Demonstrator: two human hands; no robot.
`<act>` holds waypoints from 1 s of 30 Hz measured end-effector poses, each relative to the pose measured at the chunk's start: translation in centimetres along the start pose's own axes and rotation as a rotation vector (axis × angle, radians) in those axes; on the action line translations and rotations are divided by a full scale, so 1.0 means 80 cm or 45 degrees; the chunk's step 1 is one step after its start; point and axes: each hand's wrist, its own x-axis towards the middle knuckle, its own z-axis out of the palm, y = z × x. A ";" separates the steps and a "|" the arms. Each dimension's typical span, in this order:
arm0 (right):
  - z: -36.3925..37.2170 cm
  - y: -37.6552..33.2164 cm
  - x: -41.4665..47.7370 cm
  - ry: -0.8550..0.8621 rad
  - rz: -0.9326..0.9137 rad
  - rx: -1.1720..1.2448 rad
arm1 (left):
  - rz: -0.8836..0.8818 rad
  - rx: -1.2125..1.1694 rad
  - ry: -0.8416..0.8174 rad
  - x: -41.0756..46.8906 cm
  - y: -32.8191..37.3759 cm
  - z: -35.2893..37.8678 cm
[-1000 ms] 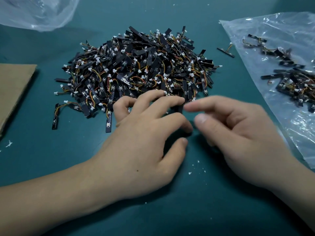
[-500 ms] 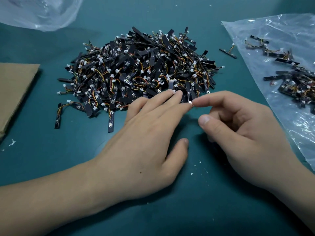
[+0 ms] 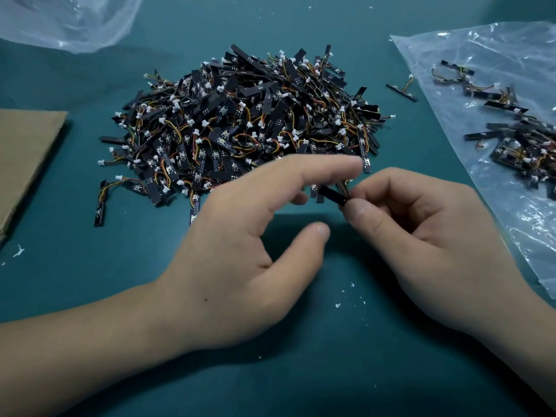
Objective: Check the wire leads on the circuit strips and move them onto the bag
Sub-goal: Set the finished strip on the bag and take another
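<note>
Just before the pile (image 3: pixel 240 124), our right hand (image 3: pixel 421 236) curls, its grip pinching one circuit strip (image 3: pixel 331 195); our left hand (image 3: pixel 240 251) hangs over the pile's near edge, grip wide. Right of the pile lies the bag (image 3: pixel 481 49); left, cardboard (image 3: pixel 27 145).

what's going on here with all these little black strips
A person is working through a big pile of small black circuit strips with coloured wire leads on the teal table. The right hand pinches one black strip between thumb and forefinger at the pile's near edge. The left hand hovers beside it, fingers stretched out, gripping nothing that shows. A small batch of strips lies on the clear plastic bag at the right.
</note>
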 end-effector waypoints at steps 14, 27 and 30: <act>-0.003 -0.005 -0.004 0.015 -0.088 0.043 | -0.075 0.024 0.164 0.012 -0.008 -0.004; -0.004 -0.010 0.000 -0.120 0.017 0.106 | 0.082 0.059 0.135 0.010 -0.004 -0.004; -0.005 -0.010 0.000 -0.064 -0.003 0.137 | -0.011 -0.109 0.093 0.008 -0.002 -0.007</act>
